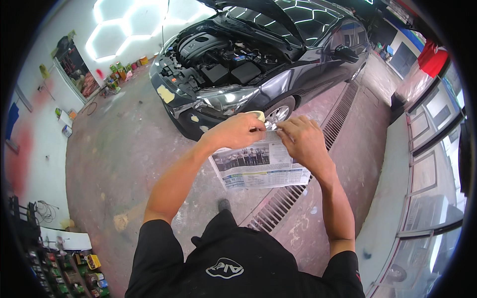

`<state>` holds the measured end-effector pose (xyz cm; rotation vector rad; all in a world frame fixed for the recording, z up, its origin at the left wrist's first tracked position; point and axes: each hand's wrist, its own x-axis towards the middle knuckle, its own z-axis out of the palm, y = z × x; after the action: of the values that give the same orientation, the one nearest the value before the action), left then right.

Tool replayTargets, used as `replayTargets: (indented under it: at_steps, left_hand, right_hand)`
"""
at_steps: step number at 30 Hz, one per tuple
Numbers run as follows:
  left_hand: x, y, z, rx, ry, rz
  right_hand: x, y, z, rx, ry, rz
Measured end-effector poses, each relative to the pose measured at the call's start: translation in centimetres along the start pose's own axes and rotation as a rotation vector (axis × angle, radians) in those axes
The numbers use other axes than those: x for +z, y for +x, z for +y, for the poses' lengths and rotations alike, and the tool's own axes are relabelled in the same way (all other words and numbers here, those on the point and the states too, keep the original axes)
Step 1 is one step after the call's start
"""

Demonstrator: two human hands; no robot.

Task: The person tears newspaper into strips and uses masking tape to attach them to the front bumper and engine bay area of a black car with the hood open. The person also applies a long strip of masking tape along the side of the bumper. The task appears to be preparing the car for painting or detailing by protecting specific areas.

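Note:
My left hand (232, 131) is closed around a pale yellow roll of masking tape (258, 114). A printed newspaper sheet (263, 171) hangs below both hands, with its upper edge between them. My right hand (305, 141) pinches that upper edge near its right end; whether a strip of tape is also under its fingertips is too small to tell. Beyond the hands stands a dark grey car (308, 74) with its hood raised and its engine bay (218, 59) exposed. Yellowish filler patches (166, 94) mark its front bumper, and the front wheel (279, 112) is just past my hands.
A slotted floor drain (278, 206) runs diagonally past my right side. Glazed panels (422, 181) line the right. Cans (121, 70) stand by the far left wall, and a loaded shelf (69, 268) is at the lower left. My foot (224, 204) is on the stained floor.

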<state>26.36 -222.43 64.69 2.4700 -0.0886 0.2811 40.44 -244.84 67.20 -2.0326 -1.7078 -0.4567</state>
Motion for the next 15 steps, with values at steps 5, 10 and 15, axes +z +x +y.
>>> replayTargets:
  at_steps: [5, 10, 15]
  left_hand:
    - [-5.1, 2.0, -7.0, -0.165, -0.065, -0.044]
    - [-5.2, 5.9, -11.3, 0.036, 0.024, 0.034]
    - [-6.0, 8.6, -13.6, -0.05, -0.094, 0.023]
  right_hand:
    - [2.9, 7.3, 3.8, 0.165, 0.201, -0.133]
    - [5.9, 12.5, 5.1, 0.065, 0.242, -0.133]
    - [7.4, 15.8, 7.0, 0.138, 0.303, -0.198]
